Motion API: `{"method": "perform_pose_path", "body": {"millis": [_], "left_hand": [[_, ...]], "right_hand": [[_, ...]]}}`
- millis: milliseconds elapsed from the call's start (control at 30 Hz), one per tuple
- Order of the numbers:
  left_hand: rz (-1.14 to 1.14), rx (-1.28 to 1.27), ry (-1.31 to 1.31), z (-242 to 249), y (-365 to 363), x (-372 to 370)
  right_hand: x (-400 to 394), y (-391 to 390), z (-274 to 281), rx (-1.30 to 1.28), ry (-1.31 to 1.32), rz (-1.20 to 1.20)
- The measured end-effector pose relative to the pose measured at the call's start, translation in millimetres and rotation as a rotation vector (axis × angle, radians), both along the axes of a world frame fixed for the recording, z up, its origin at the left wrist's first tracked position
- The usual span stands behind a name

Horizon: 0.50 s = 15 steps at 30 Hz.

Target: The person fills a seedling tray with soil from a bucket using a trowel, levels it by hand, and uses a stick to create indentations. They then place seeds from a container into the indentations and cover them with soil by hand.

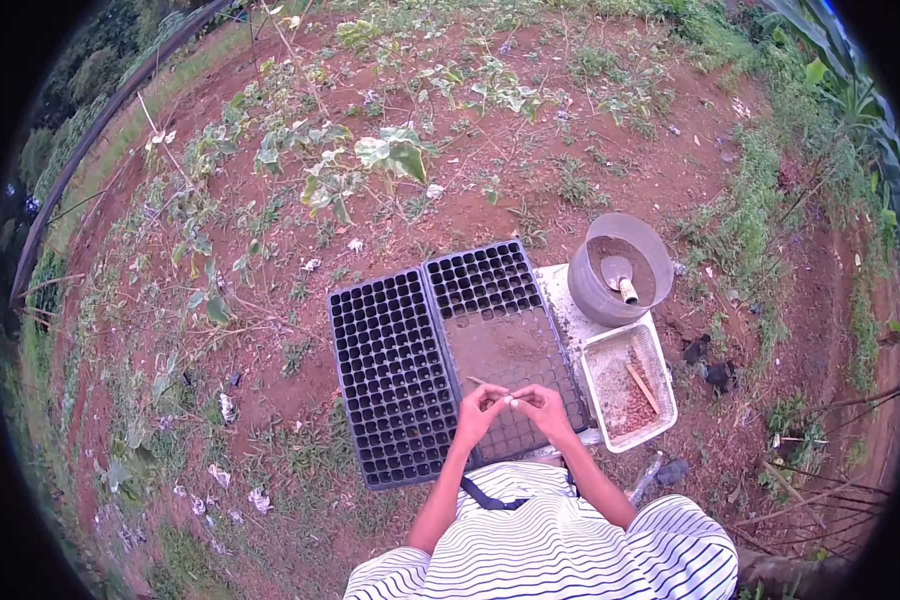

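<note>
My left hand and my right hand meet over the near half of the right seedling tray. Their fingertips are pinched together around a small pale thing, too tiny to name. A short thin stick shows just beyond the left fingers; whether they grip it cannot be made out. Brown soil covers the middle and near cells of this tray, while its far cells are unfilled. On its left lies a second black seedling tray with bare cells.
At right, a translucent round tub holds soil and a cup-like scoop. Nearer stands a white rectangular basin with reddish seeds or grains and a wooden stick. Leafy plants grow ahead in reddish ground.
</note>
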<state>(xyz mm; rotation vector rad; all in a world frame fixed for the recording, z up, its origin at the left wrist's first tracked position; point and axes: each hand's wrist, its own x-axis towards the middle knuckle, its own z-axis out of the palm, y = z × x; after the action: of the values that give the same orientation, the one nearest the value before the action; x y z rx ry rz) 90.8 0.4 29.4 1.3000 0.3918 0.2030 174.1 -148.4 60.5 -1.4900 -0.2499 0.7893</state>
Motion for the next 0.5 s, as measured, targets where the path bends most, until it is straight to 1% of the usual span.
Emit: {"method": "perform_pose_path", "body": {"millis": [133, 200, 267, 333, 400, 467, 500], "left_hand": [[0.022, -0.031, 0.063, -1.5, -1.0, -1.1], [0.02, -0.006, 0.072, -0.1, 2.1, -3.5], [0.043, 0.003, 0.102, -0.7, 3.5, -2.9], [0.166, 0.016, 0.096, 0.3, 3.7, 0.5], [0.19, 0.037, 0.124, 2.5, 6.9, 4.7], [0.262, 0.123, 0.146, 5.6, 11.0, 11.8], [0.283, 0.208, 0.209, 9.6, 14.2, 15.2]], "right_hand": [[3.8, 1.0, -2.9, -0.042, 0.024, 0.012], [8.6, 4.4, -2.6, -0.155, -0.016, 0.053], [10.3, 12.5, -3.6, -0.126, -0.006, 0.049], [9.9, 19.2, -5.0, -0.073, 0.0, 0.036], [11.0, 28.4, -5.4, -0.08, 0.036, 0.004], [19.1, 41.9, -5.4, -0.083, 0.067, -0.024], [23.2, 48.2, -5.1, -0.08, 0.089, -0.012]]}}
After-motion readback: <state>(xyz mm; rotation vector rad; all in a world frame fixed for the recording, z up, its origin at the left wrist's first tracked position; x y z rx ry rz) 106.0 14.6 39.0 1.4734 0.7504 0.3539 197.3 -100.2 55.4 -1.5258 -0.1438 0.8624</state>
